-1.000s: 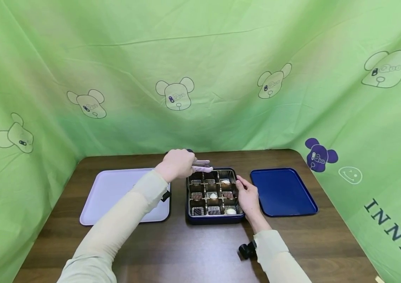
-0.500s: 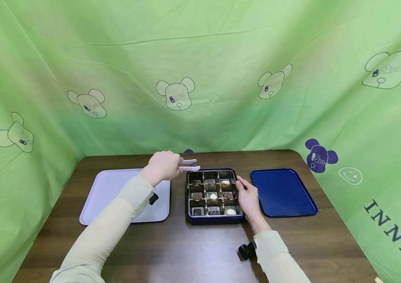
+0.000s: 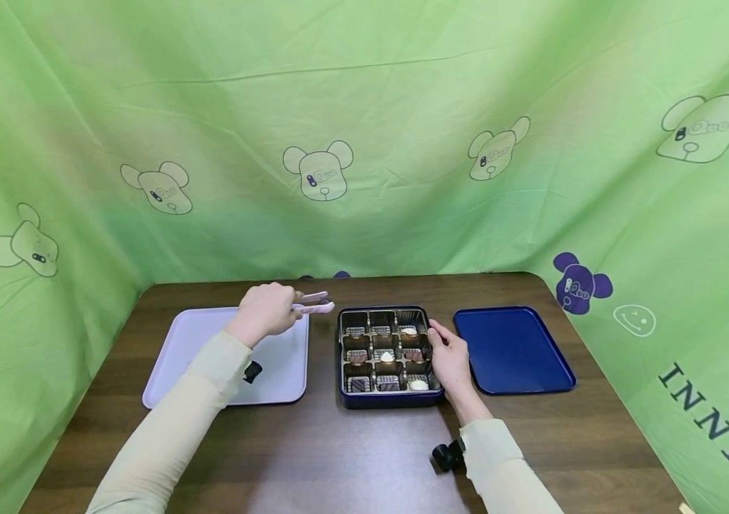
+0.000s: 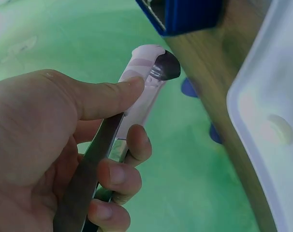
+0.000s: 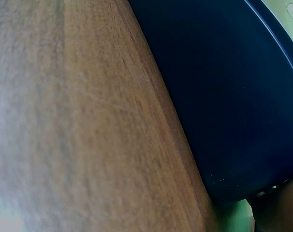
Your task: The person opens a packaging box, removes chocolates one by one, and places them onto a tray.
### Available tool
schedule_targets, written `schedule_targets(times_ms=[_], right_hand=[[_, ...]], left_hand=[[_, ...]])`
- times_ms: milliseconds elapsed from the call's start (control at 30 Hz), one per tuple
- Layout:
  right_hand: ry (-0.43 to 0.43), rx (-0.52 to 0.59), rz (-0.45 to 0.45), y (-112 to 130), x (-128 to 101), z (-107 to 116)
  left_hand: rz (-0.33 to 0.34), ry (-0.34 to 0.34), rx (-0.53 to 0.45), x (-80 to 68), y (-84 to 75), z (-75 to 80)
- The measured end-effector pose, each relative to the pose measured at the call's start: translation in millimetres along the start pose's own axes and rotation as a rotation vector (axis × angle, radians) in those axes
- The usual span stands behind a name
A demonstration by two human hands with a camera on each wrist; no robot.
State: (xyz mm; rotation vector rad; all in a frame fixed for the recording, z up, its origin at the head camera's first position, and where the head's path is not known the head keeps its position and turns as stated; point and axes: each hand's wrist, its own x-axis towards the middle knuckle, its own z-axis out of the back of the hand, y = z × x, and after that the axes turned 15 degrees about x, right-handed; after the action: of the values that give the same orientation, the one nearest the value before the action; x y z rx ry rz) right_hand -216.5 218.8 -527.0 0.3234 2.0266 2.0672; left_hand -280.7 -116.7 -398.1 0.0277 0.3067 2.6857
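My left hand holds metal tongs with lilac tips over the lilac tray. In the left wrist view a glossy dark chocolate sits between the tong tips, and the thumb and fingers squeeze the handles. On the right, my right hand grips the right side of a navy box, thumb at the rim. The box has a divided plastic insert with dark, brown and white chocolates in several compartments. Its navy side wall fills much of the right wrist view.
A flat navy lid or tray lies right of the box on the wooden table. On the lilac tray, the left wrist view shows a pale rounded shape. A green printed curtain hangs behind the table.
My left hand has carried the tongs leftward, from over the box's back left corner to above the lilac tray. The right hand and box have stayed put.
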Motion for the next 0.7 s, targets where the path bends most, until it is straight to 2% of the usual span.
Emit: schedule_targets(times_ms=[300, 433, 567, 700], right_hand=[[0.004, 0.009, -0.003, -2.7, 2.1, -0.5], [0.001, 0.007, 0.005, -3.6, 2.3, -0.1], [0.0, 0.006, 0.013, -3.3, 2.0, 0.0], [0.001, 0.01, 0.016, -2.4, 1.7, -0.2]], left_hand=[[0.062, 0.025, -0.023, -19.8, 26.1, -22.7], [0.081, 0.015, -0.041, -29.1, 37.6, -32.1], [0.1, 0.011, -0.061, -36.3, 47.6, -38.3], [0.13, 0.035, -0.083, -43.8, 57.5, -42.7]])
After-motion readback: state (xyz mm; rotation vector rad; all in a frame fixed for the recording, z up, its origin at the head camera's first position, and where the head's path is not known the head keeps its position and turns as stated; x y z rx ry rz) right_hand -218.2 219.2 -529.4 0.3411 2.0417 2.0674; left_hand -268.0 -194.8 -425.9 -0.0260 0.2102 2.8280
